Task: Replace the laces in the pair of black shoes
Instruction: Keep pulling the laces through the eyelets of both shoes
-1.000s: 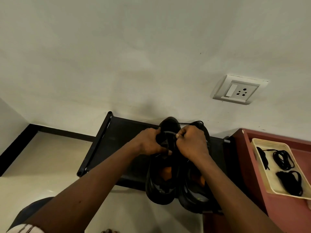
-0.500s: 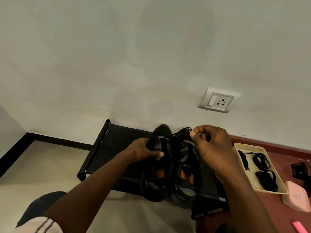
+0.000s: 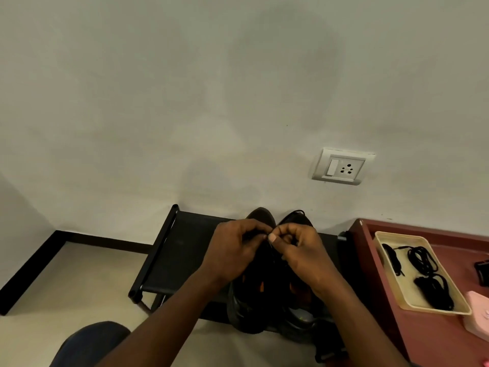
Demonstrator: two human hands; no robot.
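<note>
Two black shoes with orange insides stand side by side on a low black rack [image 3: 182,250], toes toward the wall: the left shoe [image 3: 246,308] and the right shoe [image 3: 299,313]. My left hand [image 3: 232,250] and my right hand [image 3: 299,250] meet over the fronts of the shoes, fingertips pinched together on a thin black lace [image 3: 272,247] that is mostly hidden by the fingers. A loop of black lace [image 3: 297,212] shows at the right shoe's toe.
A red-brown table [image 3: 434,337] stands at the right with a cream tray [image 3: 397,290] holding black laces [image 3: 423,260]. A pink box [image 3: 479,313] sits beside the tray. A wall socket [image 3: 341,166] is above. My knee [image 3: 90,343] is at lower left.
My right hand came back down from the raised position to the right and joined my left hand over the shoes. The view shifted slightly.
</note>
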